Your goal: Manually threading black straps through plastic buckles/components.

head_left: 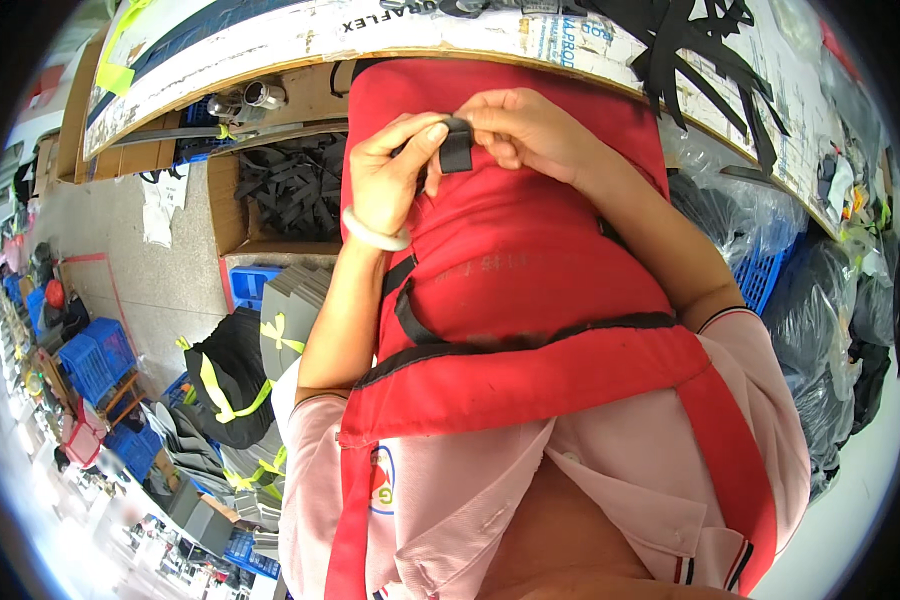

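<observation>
A short folded piece of black webbing strap (456, 152) is held up in front of the red apron (530, 230). My left hand (394, 168) closes around it, with the thumb pressed on its upper left side and a white bangle at the wrist. At the strap's upper end, my right hand (532, 128) pinches with thumb and forefinger, its other fingers curled. The part of the strap inside my left hand is hidden.
The worktable's edge (450, 48) runs just beyond my hands. Long black straps (705, 60) hang over it at the right. A cardboard box (228, 205) at left holds many black strips. Clear plastic bags (820, 330) and a blue crate (765, 270) stand at right.
</observation>
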Tool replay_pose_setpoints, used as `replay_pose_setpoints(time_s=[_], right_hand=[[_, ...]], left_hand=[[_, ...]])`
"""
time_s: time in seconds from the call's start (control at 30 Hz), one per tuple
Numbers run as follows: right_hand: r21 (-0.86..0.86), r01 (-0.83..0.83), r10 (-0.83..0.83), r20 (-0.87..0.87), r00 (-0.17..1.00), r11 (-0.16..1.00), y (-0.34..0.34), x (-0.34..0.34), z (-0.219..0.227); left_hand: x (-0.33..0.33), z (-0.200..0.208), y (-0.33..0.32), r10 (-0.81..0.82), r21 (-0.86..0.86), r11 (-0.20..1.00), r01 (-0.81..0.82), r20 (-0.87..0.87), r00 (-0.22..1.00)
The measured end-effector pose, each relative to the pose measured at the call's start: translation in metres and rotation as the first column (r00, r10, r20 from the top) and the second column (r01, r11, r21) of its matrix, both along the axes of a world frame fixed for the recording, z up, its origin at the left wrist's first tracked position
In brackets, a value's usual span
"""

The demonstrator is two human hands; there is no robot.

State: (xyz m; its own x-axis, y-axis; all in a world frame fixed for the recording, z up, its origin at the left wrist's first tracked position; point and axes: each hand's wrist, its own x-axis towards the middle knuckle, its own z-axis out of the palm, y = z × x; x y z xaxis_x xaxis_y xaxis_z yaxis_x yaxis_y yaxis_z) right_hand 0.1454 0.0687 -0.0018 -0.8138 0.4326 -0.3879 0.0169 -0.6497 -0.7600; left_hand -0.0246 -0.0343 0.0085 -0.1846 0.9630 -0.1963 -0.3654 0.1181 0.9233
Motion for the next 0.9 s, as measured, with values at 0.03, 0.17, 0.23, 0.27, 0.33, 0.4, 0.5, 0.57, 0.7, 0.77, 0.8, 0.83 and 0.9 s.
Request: replay_pose_setpoints(time_s=[0.03, 0.17, 0.23, 0.27, 0.33, 0.4, 0.5, 0.57, 0.7, 0.77, 0.8, 0.83, 0.9], right_hand=[[0.128, 0.042, -0.048, 0.042, 0.998, 0.991, 0.000, -0.006, -0.003], [0.368, 0.190, -0.250, 0.124, 0.960, 0.910, 0.016, -0.004, -0.015], [0.379, 0.122, -0.196, 0.164, 0.967, 0.917, 0.015, -0.001, -0.013], [0.396, 0.062, -0.156, 0.212, 0.965, 0.916, 0.014, -0.001, -0.011], [0.447, -0.030, -0.086, 0.237, 0.968, 0.894, 0.004, -0.009, -0.005], [0.473, -0.178, 0.079, 0.222, 0.972, 0.863, -0.012, -0.025, 0.007], [0.439, -0.255, 0.205, 0.159, 0.966, 0.862, -0.022, -0.034, 0.011], [0.428, -0.280, 0.241, 0.145, 0.960, 0.859, -0.024, -0.039, 0.009], [0.322, -0.143, 0.131, 0.058, 0.990, 0.936, -0.018, -0.022, 0.004], [0.278, -0.108, 0.084, 0.095, 0.992, 0.955, -0.016, -0.013, 0.006], [0.284, -0.092, 0.065, 0.104, 0.993, 0.954, -0.014, -0.011, 0.004], [0.164, -0.054, 0.044, 0.060, 0.997, 0.985, -0.011, -0.007, 0.003], [-0.088, -0.019, 0.018, -0.013, 1.000, 0.996, -0.006, 0.001, 0.000]], left_hand=[[-0.008, 0.001, -0.007, -0.032, -0.046, 0.998, 0.031, -0.006, 0.999], [-0.059, 0.042, -0.045, 0.109, -0.118, 0.983, -0.144, -0.261, 0.959], [-0.096, 0.045, -0.066, 0.396, 0.083, 0.903, -0.422, -0.546, 0.739], [-0.110, 0.047, -0.076, 0.489, 0.112, 0.835, -0.539, -0.602, 0.631], [-0.124, 0.045, -0.087, 0.559, 0.165, 0.813, -0.558, -0.488, 0.671], [-0.105, 0.043, -0.081, 0.467, 0.039, 0.868, -0.495, -0.403, 0.787], [-0.043, 0.033, -0.046, 0.121, -0.125, 0.979, -0.163, -0.293, 0.948], [-0.012, 0.005, -0.034, 0.082, -0.033, 0.996, -0.088, -0.153, 0.985], [0.014, -0.008, -0.012, 0.044, 0.013, 0.999, -0.044, 0.026, 0.999], [0.006, -0.005, -0.011, -0.074, -0.009, 0.997, 0.079, 0.254, 0.964], [-0.001, -0.005, -0.009, -0.059, -0.087, 0.993, 0.086, 0.268, 0.962], [-0.006, -0.006, -0.007, -0.040, -0.065, 0.996, 0.061, 0.292, 0.956], [-0.004, -0.001, -0.003, 0.024, -0.079, 0.997, -0.015, 0.116, 0.993]])
